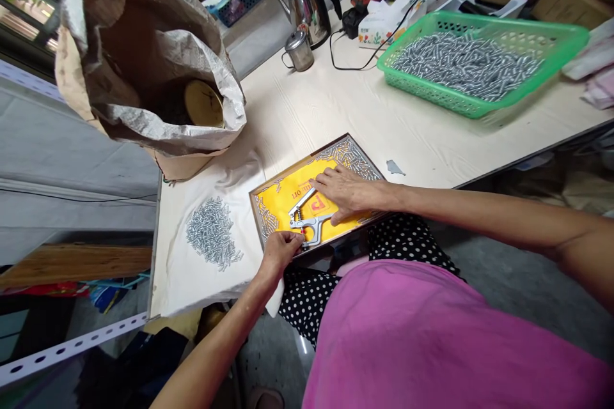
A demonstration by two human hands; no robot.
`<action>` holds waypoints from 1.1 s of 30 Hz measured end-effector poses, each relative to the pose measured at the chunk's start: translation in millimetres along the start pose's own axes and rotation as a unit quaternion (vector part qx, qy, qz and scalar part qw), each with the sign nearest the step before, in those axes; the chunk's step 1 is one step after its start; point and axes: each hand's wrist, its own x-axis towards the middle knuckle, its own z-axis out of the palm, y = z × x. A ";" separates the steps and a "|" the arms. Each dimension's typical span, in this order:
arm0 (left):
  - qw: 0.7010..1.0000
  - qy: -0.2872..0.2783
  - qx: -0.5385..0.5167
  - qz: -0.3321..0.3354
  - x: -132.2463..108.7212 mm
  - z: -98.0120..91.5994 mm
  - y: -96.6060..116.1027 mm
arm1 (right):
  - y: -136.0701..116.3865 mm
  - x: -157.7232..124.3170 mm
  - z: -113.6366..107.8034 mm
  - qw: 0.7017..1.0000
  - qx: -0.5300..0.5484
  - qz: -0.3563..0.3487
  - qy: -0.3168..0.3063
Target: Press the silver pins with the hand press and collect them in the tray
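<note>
We're likely loading the pliers (314,225).
Left hand (279,250) pinches, object unclear; right hand (349,192) spread over them; next squeeze likely wants alignment.

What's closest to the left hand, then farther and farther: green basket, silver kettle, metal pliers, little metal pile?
From the left hand:
1. Metal pliers, just to its right
2. Little metal pile, to its left
3. Silver kettle, at the back
4. Green basket, back right

- The bench (336,99) is pale, wood-grained
- White cloth (180,281) covers its left end
- Shallow tray (283,195) lies at the near edge
- Green basket (426,99) sits at right
- Kettle (309,9) and metal cup (300,54) stand behind
</note>
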 end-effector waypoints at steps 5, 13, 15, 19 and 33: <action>1.000 0.002 -0.003 -0.010 -1.8 0.3 3.2 | -7.6 -5.3 -2.6 1.000 -0.019 0.020 -0.008; 0.920 0.191 0.227 0.257 -14.7 2.7 13.1 | -16.6 -21.4 -2.3 1.000 0.022 0.006 0.018; 0.868 0.200 0.301 0.340 -13.0 8.9 19.3 | -23.8 -23.3 -8.4 0.999 0.013 0.011 0.032; 0.817 0.186 0.382 0.391 -5.9 20.2 32.3 | -39.4 -25.3 -19.7 0.997 -0.025 0.011 0.067; 0.816 0.156 0.448 0.330 5.9 20.4 38.6 | -42.5 -11.9 24.8 0.995 -0.067 -0.015 0.068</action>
